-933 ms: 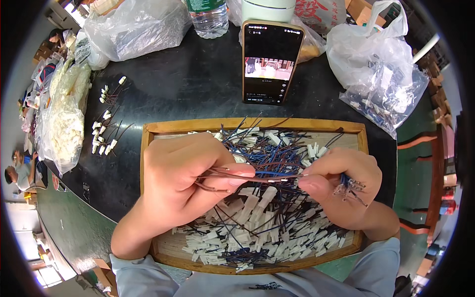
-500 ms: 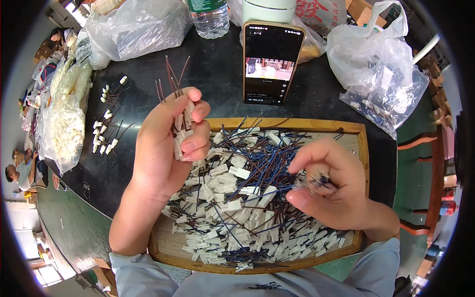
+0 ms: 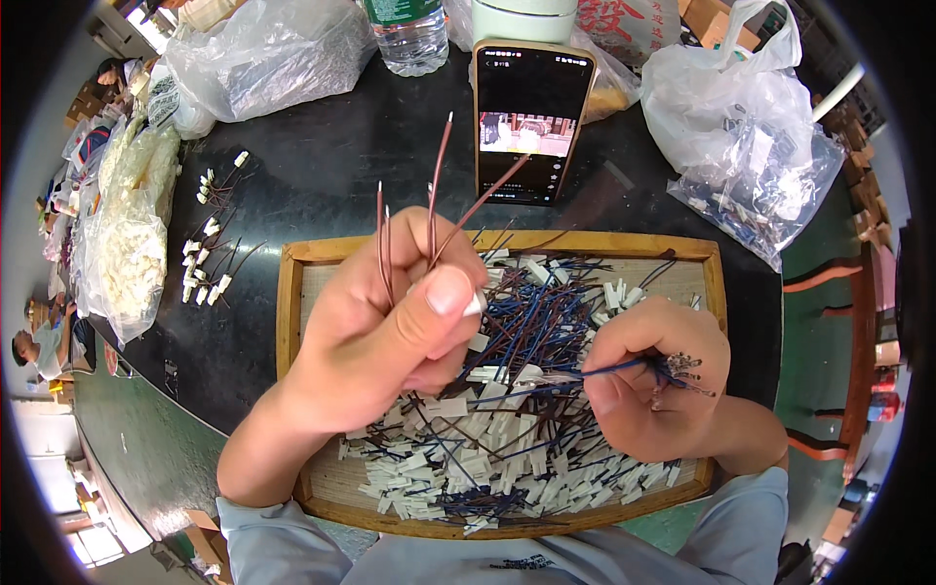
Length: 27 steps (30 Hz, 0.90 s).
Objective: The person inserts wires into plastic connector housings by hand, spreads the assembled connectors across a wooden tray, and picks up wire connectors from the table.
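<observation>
My left hand (image 3: 385, 336) is closed over the tray, its thumb pressed against a white connector (image 3: 475, 304) that peeks out beside the thumb tip. Several brown wires (image 3: 444, 161) with bare tips stand up out of that grip. My right hand (image 3: 663, 390), to its right, is curled around a bundle of blue wires (image 3: 658, 366) whose metal terminals fan out on the right; one blue strand points left past the fingertips. Under both hands lies a heap of white connectors (image 3: 517, 429) with blue and brown wires, inside a wood-rimmed tray (image 3: 290, 307).
A phone (image 3: 531, 117) leans on a pale green cup (image 3: 526, 19) behind the tray. Beyond are a water bottle (image 3: 409, 39) and plastic bags (image 3: 726, 107). Loose wired connectors (image 3: 200, 258) lie left on the black table, near a bag of white parts (image 3: 132, 253).
My left hand has moved right, from the tray's left side to over the tray, turning its brown wires. My right hand stays nearly in place; its bundle, blurred before, now shows clearly.
</observation>
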{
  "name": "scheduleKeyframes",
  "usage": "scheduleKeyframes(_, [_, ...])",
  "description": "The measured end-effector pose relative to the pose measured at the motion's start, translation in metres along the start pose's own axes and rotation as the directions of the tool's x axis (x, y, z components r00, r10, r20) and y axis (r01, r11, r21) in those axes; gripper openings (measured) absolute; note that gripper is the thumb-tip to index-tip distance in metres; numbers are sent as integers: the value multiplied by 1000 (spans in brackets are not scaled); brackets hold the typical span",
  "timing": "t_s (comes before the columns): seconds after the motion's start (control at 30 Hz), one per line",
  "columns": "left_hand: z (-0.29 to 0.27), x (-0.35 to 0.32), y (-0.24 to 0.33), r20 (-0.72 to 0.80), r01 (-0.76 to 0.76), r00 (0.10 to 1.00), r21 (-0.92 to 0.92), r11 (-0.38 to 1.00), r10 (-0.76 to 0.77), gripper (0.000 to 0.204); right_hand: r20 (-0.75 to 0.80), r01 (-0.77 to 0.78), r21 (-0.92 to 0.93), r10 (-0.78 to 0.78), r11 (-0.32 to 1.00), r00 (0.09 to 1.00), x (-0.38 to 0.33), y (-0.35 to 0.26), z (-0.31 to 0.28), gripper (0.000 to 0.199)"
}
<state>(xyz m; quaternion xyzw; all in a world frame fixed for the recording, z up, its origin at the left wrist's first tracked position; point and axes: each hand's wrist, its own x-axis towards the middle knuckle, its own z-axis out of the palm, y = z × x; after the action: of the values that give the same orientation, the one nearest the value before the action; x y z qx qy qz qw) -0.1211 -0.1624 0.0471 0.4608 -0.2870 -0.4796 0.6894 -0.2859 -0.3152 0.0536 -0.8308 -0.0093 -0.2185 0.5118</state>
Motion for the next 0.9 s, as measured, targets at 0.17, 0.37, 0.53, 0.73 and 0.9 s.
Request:
scheduleKeyframes(0.17, [1, -6, 2, 188, -22, 982, 2, 1000, 22, 22, -68, 67, 25, -65, 997, 996, -1, 7, 3, 22])
scheduleKeyframes(0.37, [15, -13, 5, 111, -53, 993, 119, 992, 39, 29, -98, 112, 16, -110, 994, 989, -2, 8, 9, 26])
scheduleKeyframes(0.53, [10, -13, 2, 188, -222, 968, 352, 909, 164, 21, -2, 88, -5, -88, 996, 996, 0, 3, 3, 27])
scheduleKeyframes(0.73, [13, -17, 6, 321, -267, 942, 530, 805, 102, 16, 51, 112, 101, -118, 989, 992, 1, 9, 9, 22])
scheduleKeyframes(0.9, [12, -15, 3, 198, -321, 945, 434, 841, 259, 18, -65, 110, -61, -114, 992, 991, 1, 6, 0, 13])
